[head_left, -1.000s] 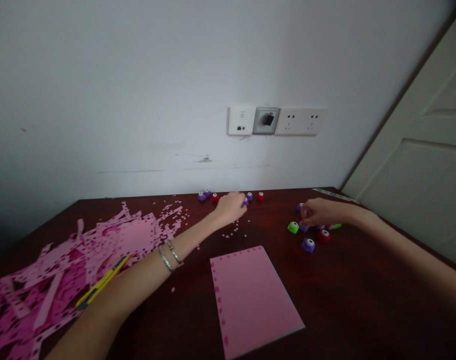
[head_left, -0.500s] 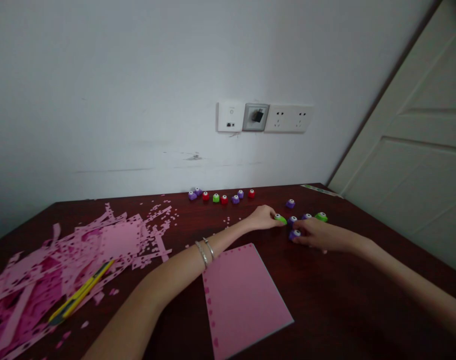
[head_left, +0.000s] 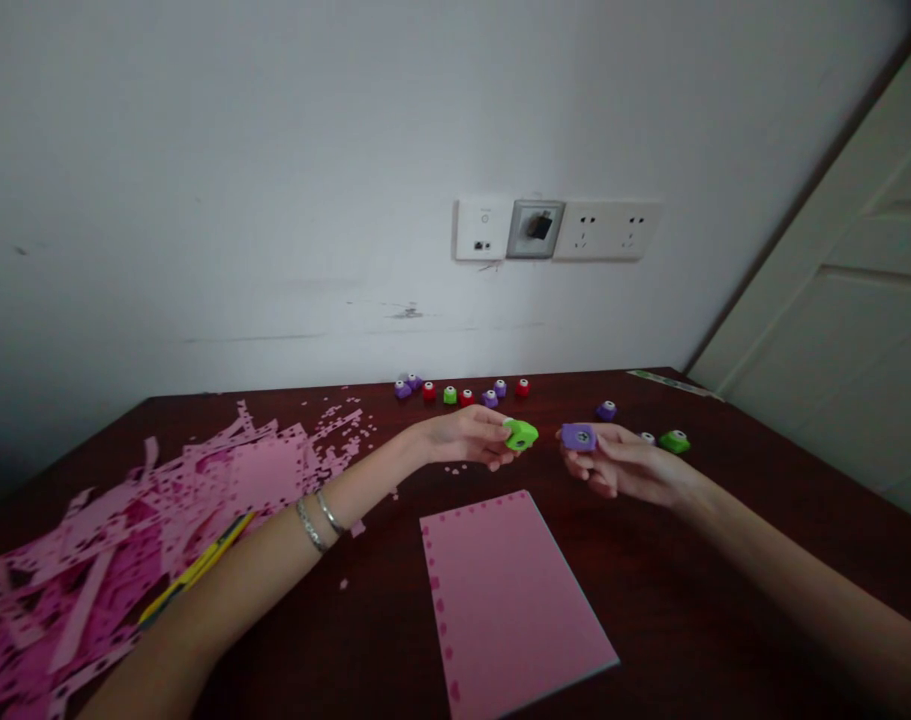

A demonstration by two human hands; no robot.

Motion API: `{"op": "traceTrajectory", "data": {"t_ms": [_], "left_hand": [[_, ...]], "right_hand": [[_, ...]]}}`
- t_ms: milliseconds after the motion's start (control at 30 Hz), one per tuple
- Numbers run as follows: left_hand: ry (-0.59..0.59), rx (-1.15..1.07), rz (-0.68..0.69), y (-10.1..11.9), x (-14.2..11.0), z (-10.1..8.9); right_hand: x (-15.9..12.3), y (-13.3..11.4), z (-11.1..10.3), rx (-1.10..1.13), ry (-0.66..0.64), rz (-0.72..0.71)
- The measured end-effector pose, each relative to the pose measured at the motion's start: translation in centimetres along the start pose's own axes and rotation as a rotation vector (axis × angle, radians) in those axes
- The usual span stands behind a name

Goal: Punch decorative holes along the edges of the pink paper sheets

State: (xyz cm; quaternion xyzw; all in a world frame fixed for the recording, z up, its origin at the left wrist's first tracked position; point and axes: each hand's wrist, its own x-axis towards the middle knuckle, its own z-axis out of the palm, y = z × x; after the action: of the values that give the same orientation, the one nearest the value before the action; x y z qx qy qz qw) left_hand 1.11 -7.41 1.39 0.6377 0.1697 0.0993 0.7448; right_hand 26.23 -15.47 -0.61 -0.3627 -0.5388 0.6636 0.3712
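Note:
My left hand [head_left: 470,437] pinches a green paper punch [head_left: 522,435], tilted so that its underside shows. A purple paper punch [head_left: 578,437] is in the fingers of my right hand [head_left: 620,460], its patterned underside also turned toward me. Both punches are raised above the dark table, a short gap apart. Below them lies a pink sheet [head_left: 511,605] with small darker shapes along its left and top edges. Beyond my right hand stand another purple punch [head_left: 606,410] and a green punch [head_left: 675,441]; one more there is partly hidden by the hand.
Several red, purple and green punches [head_left: 450,395] line the table's back edge by the wall. On the left lie punched pink paper scraps [head_left: 125,530] and a yellow utility knife [head_left: 196,567], partly behind my left forearm. A patterned strip [head_left: 672,382] lies at the back right.
Both hands have lifted punches off the table and drawn apart, turning the undersides toward me. My left hand has moved left. The camera view has shifted slightly left.

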Motion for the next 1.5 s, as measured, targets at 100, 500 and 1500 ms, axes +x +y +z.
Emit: {"op": "traceTrajectory", "data": {"t_ms": [100,500,1500], "left_hand": [[0.202,0.359,0.022,0.1,-0.9,-1.0],[0.783,1.289,-0.352,-2.3,-3.2,-10.0],[0.463,1.059,0.040,-4.0,17.0,5.8]], "right_hand": [[1.6,-0.7,0.5,-0.224,0.068,0.012],[12.1,-0.4,-2.1,-1.438,0.444,0.030],[4.5,-1.6,-12.8,-1.318,0.516,0.220]]}}
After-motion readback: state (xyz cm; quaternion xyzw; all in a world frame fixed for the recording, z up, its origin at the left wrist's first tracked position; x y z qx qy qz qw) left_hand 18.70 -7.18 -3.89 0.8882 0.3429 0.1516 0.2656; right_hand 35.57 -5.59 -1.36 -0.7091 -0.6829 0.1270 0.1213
